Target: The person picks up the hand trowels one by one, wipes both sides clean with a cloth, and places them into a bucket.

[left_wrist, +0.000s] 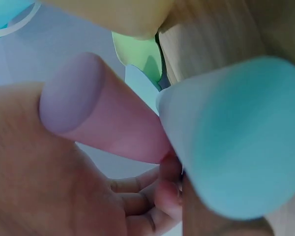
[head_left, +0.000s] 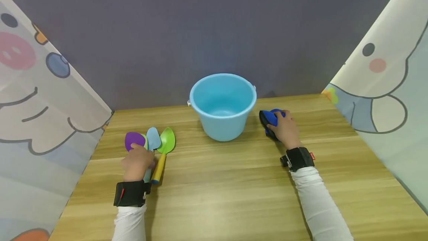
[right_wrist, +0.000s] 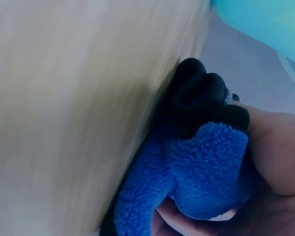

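Observation:
In the head view my left hand is over a group of small garden trowels at the left. Its fingers grip one by its pink handle, which has a lilac end. A purple blade shows beyond the fingers. Close beside lie a trowel with a light blue blade and teal handle end, and a green trowel with a yellow handle. My right hand grips a bunched blue fleecy cloth with black edging, low on the table right of the bucket.
A light blue bucket stands upright at the back middle, between the hands. The wooden table meets a dark grey panel at the back. Cartoon-printed sheets rise on both sides.

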Action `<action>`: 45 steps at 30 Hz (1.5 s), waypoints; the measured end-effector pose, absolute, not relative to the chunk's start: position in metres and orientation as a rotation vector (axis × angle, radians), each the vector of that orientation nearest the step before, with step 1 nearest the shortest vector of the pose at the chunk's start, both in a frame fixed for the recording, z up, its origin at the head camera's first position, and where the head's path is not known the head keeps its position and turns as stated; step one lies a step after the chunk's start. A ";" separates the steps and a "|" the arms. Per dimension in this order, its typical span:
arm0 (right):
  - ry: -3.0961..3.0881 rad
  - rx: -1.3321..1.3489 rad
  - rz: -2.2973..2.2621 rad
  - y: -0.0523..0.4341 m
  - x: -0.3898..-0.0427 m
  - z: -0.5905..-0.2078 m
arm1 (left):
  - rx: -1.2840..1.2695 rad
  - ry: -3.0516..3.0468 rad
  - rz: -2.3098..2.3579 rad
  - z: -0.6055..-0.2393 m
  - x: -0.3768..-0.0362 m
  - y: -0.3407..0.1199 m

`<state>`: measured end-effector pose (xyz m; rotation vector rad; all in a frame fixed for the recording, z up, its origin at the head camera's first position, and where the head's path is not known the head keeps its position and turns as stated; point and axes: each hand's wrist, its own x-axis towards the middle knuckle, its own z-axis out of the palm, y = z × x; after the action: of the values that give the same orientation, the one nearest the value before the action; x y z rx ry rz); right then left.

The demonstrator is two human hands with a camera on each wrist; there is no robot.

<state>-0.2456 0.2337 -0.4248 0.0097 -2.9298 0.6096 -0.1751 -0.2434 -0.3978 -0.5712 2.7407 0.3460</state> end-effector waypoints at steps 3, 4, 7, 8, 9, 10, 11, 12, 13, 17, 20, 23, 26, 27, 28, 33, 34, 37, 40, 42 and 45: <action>-2.936 0.016 0.591 0.233 -0.245 -0.426 | -0.582 2.721 0.359 -0.399 -0.174 -0.245; -2.939 0.019 0.589 0.233 -0.245 -0.426 | -0.587 2.721 0.360 -0.399 -0.174 -0.246; -2.942 0.024 0.590 0.234 -0.246 -0.426 | -0.595 2.736 0.379 -0.400 -0.174 -0.246; -2.942 0.025 0.589 0.234 -0.246 -0.426 | -0.595 2.744 0.386 -0.400 -0.174 -0.246; -2.942 0.025 0.588 0.235 -0.247 -0.426 | -0.593 2.751 0.392 -0.400 -0.174 -0.246; -2.944 0.023 0.589 0.235 -0.247 -0.426 | -0.593 2.757 0.400 -0.400 -0.174 -0.246; -2.944 0.022 0.592 0.235 -0.247 -0.426 | -0.591 2.763 0.406 -0.400 -0.174 -0.246; -2.946 0.021 0.595 0.236 -0.247 -0.426 | -0.592 2.767 0.413 -0.400 -0.174 -0.246; -2.947 0.021 0.598 0.236 -0.247 -0.425 | -0.596 2.771 0.423 -0.400 -0.174 -0.246; -2.950 0.017 0.618 0.237 -0.246 -0.424 | -0.642 2.819 0.491 -0.397 -0.173 -0.244; -2.946 0.012 0.627 0.237 -0.246 -0.424 | -0.662 2.887 0.563 -0.394 -0.171 -0.244; -2.938 0.019 0.627 0.236 -0.247 -0.424 | -0.617 2.958 0.627 -0.390 -0.168 -0.244; -2.936 0.029 0.612 0.235 -0.247 -0.423 | -0.539 3.004 0.717 -0.384 -0.164 -0.243; -2.936 0.027 0.613 0.235 -0.247 -0.423 | -0.514 3.016 0.754 -0.382 -0.163 -0.242; -2.941 0.025 0.610 0.235 -0.246 -0.423 | -0.492 3.026 0.796 -0.380 -0.162 -0.240; -2.956 0.018 0.626 0.236 -0.244 -0.425 | -0.477 3.032 1.074 -0.369 -0.159 -0.231; -2.955 0.020 0.630 0.236 -0.244 -0.426 | -0.476 3.024 1.146 -0.367 -0.159 -0.228; -2.939 0.029 0.636 0.236 -0.245 -0.426 | -0.423 3.018 1.291 -0.357 -0.159 -0.222; -2.934 0.027 0.638 0.236 -0.247 -0.425 | -0.327 3.036 1.347 -0.346 -0.157 -0.216; -2.944 0.026 0.637 0.236 -0.248 -0.424 | -0.279 3.056 1.339 -0.339 -0.154 -0.210; -2.961 0.024 0.635 0.236 -0.249 -0.424 | -0.217 3.087 1.309 -0.328 -0.149 -0.201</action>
<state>-0.2487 0.2358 -0.4235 0.0239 -2.9611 0.6354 -0.1488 -0.2008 -0.3282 -0.2167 3.0866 1.3086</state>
